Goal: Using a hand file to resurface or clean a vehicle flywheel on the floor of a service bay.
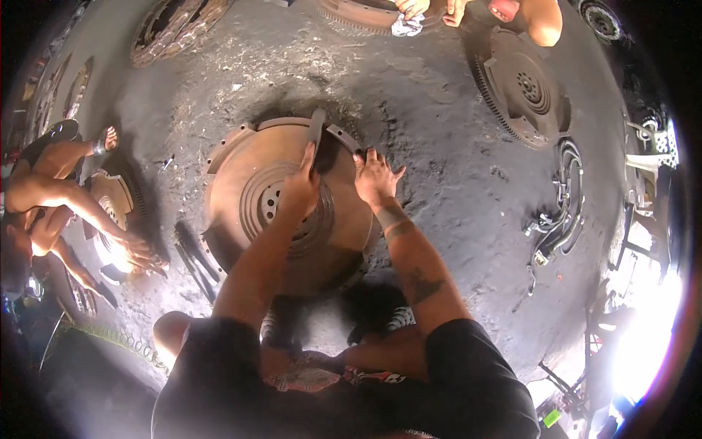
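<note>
A large round flywheel (230,179), brown with a dusty surface, lies flat on the ground in front of me. Ringed grooves and a group of bolt holes mark its middle. My left hand (301,192) is closed round a flat grey bar-shaped tool (317,126), whose far end reaches the flywheel's far rim; its exact kind I cannot make out. Spread on the flywheel's right far edge, my right hand (376,179) has its fingers apart and holds nothing. A dark shadow lies between the two hands.
Left, a person's hand (139,252) is over a smaller flywheel (110,197). At the far side, another person's hands (413,7) hold a white cloth (407,25) by a toothed ring (355,14). A toothed flywheel (512,66) and a cable bundle (563,197) lie right.
</note>
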Demonstrator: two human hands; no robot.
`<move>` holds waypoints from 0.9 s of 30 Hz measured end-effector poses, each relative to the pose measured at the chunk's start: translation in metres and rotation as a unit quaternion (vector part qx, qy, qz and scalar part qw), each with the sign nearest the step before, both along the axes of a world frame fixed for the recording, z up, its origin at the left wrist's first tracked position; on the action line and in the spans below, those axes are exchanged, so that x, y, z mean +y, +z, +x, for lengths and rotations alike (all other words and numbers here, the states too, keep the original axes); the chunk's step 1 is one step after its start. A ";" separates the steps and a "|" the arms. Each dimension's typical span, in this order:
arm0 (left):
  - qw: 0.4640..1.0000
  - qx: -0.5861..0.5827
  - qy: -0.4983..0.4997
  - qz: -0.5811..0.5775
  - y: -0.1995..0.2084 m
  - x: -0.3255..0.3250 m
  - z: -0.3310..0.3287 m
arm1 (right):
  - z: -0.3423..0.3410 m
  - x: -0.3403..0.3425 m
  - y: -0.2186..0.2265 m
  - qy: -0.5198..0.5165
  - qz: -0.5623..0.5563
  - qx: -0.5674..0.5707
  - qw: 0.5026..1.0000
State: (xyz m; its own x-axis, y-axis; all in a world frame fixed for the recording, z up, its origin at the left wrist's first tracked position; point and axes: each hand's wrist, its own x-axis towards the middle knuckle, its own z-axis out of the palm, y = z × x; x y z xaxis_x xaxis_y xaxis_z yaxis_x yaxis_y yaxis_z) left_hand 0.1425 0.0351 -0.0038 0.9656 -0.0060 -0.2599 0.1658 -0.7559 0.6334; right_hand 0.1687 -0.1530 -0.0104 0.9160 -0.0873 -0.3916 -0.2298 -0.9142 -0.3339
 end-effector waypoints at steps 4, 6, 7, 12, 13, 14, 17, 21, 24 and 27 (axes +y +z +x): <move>0.988 0.151 0.018 0.027 0.028 0.005 -0.043 | 0.002 -0.019 0.004 -0.010 0.001 0.011 1.000; 0.983 0.176 0.035 0.043 0.023 0.021 -0.006 | 0.001 -0.007 0.007 -0.004 0.011 0.010 1.000; 0.987 0.112 0.064 0.095 0.019 0.029 0.016 | -0.001 0.001 0.003 0.001 0.014 -0.008 1.000; 0.999 -0.012 0.025 0.045 -0.007 0.030 -0.032 | 0.001 0.000 0.001 0.019 0.007 0.031 0.999; 0.998 0.035 0.044 0.030 -0.008 0.023 -0.057 | 0.000 -0.008 0.003 0.013 0.008 0.017 1.000; 0.994 0.082 0.073 0.027 -0.002 0.027 -0.071 | 0.004 -0.007 0.008 0.013 0.013 0.016 1.000; 0.997 0.020 0.064 0.029 0.003 0.022 -0.014 | 0.003 -0.011 0.012 -0.002 0.007 -0.012 1.000; 0.993 -0.058 0.045 0.096 -0.005 0.035 0.017 | 0.005 0.002 0.010 0.002 0.023 -0.003 1.000; 0.996 0.031 0.080 0.006 -0.003 0.019 -0.056 | 0.001 -0.012 0.004 0.000 0.008 0.010 1.000; 0.994 0.044 0.088 0.051 0.008 0.019 -0.013 | 0.005 -0.016 0.007 0.002 0.011 0.000 1.000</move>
State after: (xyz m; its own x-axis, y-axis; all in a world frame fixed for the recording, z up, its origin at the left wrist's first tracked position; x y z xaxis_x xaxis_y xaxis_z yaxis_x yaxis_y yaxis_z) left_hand 0.1296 0.0543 0.0040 0.9229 0.1923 -0.3336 0.3528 -0.7695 0.5323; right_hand 0.1740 -0.1694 -0.0035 0.9163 -0.0745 -0.3934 -0.2261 -0.9072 -0.3548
